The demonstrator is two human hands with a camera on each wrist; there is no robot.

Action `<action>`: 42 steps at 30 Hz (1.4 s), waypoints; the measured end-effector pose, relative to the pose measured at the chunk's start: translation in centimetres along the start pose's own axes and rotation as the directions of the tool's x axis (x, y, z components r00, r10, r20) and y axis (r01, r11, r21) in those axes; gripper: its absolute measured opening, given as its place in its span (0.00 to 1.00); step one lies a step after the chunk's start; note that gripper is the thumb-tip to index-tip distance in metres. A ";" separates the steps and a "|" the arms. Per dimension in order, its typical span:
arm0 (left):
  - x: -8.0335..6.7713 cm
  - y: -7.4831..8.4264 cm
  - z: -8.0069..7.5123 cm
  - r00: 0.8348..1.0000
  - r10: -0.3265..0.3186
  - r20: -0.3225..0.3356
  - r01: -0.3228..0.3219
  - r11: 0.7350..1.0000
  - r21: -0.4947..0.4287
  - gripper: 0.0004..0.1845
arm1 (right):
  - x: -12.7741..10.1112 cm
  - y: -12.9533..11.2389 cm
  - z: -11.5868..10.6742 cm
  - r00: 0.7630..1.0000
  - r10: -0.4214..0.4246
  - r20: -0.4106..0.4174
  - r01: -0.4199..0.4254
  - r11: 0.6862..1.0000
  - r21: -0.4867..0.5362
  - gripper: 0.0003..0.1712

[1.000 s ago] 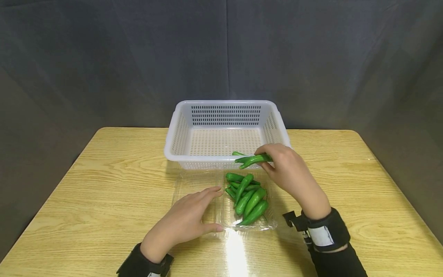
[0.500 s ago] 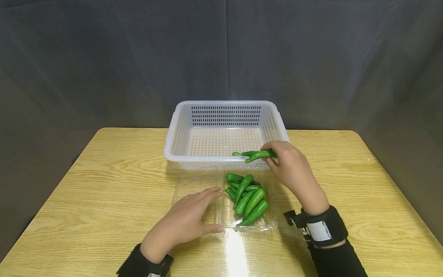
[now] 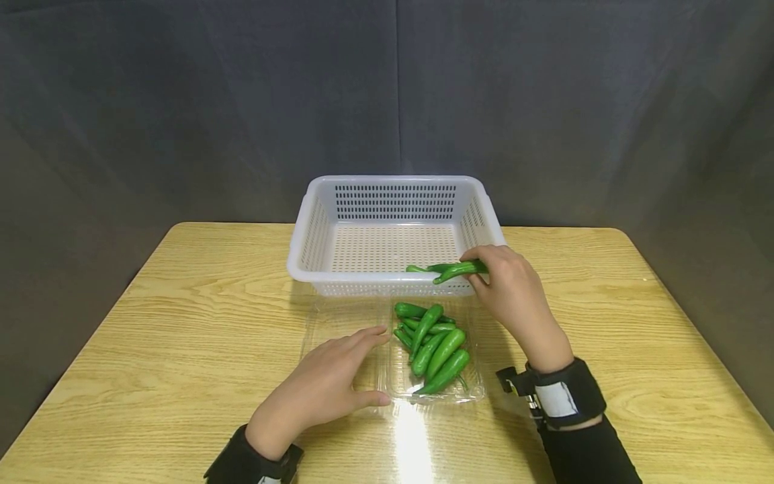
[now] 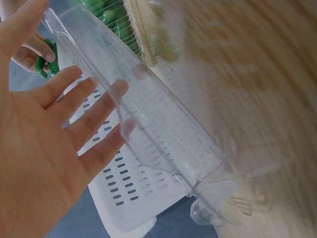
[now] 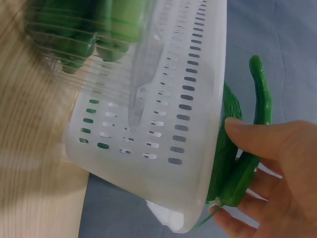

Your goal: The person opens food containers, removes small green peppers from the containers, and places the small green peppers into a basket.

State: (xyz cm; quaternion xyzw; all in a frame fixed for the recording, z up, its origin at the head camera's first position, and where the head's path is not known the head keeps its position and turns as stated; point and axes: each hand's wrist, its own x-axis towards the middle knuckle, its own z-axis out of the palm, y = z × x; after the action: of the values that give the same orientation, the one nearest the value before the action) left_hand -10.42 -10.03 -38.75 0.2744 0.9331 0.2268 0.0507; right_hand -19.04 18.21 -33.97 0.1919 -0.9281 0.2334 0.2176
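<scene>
My right hand point(image 3: 504, 279) pinches a few green peppers point(image 3: 450, 270) over the near right rim of the white slotted basket point(image 3: 314, 228); in the right wrist view the held peppers point(image 5: 237, 168) hang past the basket wall point(image 5: 168, 99), with the fingers point(image 5: 262, 148) curled on them. A clear plastic tray point(image 3: 471, 390) in front of the basket holds several more green peppers point(image 3: 432, 346). My left hand point(image 3: 326, 383) lies flat on the tray's open left half, fingers straight. The left wrist view has that palm point(image 4: 44, 148) against the clear tray point(image 4: 148, 129).
The wooden table point(image 3: 181, 323) stretches to both sides of the tray and basket. A dark grey cloth backdrop point(image 3: 181, 101) hangs behind the table. The basket floor shows no contents.
My right hand has carried the held peppers from above the tray up and back to the basket's near right rim. The left hand has stayed put.
</scene>
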 end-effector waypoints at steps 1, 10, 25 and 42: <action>0.0 0.0 0.0 1.000 0.000 0.000 0.000 1.000 -0.001 0.47 | 0.0 0.0 0.0 1.000 0.005 0.000 -0.005 1.000 -0.002 0.12; 0.0 0.0 0.0 1.000 -0.003 0.002 0.003 1.000 0.002 0.47 | 0.1 0.4 0.4 0.999 0.038 -0.006 -0.038 0.999 0.004 0.13; 0.1 0.0 0.0 1.000 -0.006 0.004 0.006 1.000 0.004 0.46 | 0.1 0.8 0.6 0.998 0.061 -0.001 -0.061 0.998 0.010 0.17; 0.0 0.0 0.0 1.000 -0.001 0.000 0.001 1.000 0.013 0.47 | 0.0 1.0 0.6 0.996 0.067 -0.059 -0.065 0.997 0.032 0.31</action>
State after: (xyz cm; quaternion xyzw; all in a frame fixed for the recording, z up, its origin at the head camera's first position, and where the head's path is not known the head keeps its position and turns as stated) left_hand -10.43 -10.02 -38.73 0.2744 0.9346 0.2209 0.0489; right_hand -19.65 18.73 -34.80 0.1574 -0.9234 0.2598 0.2346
